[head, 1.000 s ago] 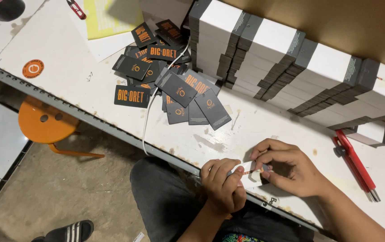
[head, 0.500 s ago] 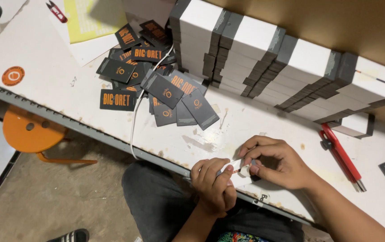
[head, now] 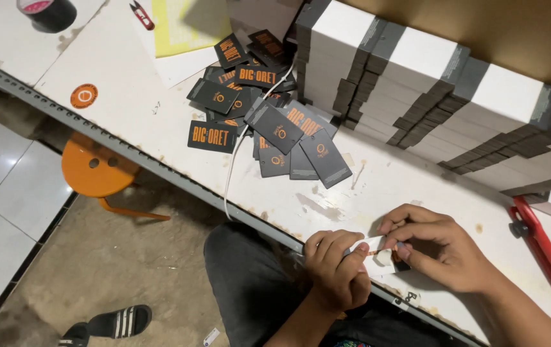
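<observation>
Below the tabletop (head: 128,122) edge at far left stands an orange stool (head: 96,172) on the floor. Further right, dark hang tags with orange print (head: 275,128) lie in a loose heap, a white cord (head: 234,160) trailing off the edge. Near the front edge, the left hand (head: 336,270) and right hand (head: 439,247) meet, each grip pinching a small white piece (head: 383,258) between fingertips. Stacked white boxes (head: 429,90) sit behind; a red tool (head: 545,247) lies far right.
</observation>
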